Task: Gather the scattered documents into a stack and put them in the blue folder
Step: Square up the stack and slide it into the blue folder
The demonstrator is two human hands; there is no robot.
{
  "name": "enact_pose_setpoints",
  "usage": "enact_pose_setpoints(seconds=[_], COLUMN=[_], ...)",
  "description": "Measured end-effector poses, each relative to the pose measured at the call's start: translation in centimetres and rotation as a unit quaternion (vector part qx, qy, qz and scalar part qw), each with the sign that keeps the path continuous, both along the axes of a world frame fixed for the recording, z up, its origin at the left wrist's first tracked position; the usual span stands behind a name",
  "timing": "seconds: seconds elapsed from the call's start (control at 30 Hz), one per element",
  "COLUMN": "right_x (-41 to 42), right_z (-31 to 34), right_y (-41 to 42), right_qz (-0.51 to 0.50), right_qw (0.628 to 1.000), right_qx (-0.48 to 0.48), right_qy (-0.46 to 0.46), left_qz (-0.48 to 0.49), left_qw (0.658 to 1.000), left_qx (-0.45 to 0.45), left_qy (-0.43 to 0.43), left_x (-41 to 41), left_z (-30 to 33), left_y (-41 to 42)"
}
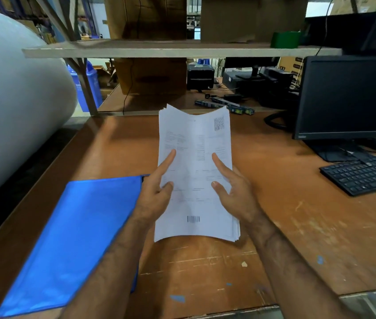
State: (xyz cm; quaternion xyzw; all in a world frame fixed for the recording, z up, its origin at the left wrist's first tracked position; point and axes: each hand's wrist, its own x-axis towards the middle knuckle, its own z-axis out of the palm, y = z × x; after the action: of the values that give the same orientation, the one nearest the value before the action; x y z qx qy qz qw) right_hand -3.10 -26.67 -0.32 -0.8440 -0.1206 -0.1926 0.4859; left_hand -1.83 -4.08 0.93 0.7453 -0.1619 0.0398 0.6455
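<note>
Both hands hold the stack of documents (195,171) above the middle of the brown worktop (274,226): the left hand (157,192) grips its 9 o'clock edge, the right hand (235,192) its 3 o'clock edge, thumbs and forefingers lying on the top sheet. The stack bows upward at its far end. The blue folder (78,238) lies flat at 8 o'clock, closed, just beside the left wrist. A keyboard (364,173) and monitor (352,97) sit at 2 o'clock.

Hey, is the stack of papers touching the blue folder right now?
Apart. The head view shows the paper stack held up by the left hand and right hand, with the blue folder flat on the table beside it.
</note>
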Motion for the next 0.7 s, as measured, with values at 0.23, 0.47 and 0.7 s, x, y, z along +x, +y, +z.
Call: enact_pose_setpoints(seconds=[0.23,0.47,0.7], right_x=[-0.4,-0.7,-0.8], right_z=[-1.5,2.3,2.9], right_y=[2.8,-0.4,-2.1], right_qz=[-0.223,0.022,0.132], right_qw=[0.928,0.989,0.962], right_qx=[-0.261,0.133,0.192], right_qy=[-0.145,0.059,0.14], left_qz=[0.079,-0.044,-0.089], left_qw=[0.99,0.981,0.957], left_qx=[0.086,-0.156,-0.226], left_qy=[-0.08,0.103,0.157], left_x=[-0.5,0.7,0.8], left_z=[-0.6,1.6,1.3], left_y=[-2.0,1.3,1.8])
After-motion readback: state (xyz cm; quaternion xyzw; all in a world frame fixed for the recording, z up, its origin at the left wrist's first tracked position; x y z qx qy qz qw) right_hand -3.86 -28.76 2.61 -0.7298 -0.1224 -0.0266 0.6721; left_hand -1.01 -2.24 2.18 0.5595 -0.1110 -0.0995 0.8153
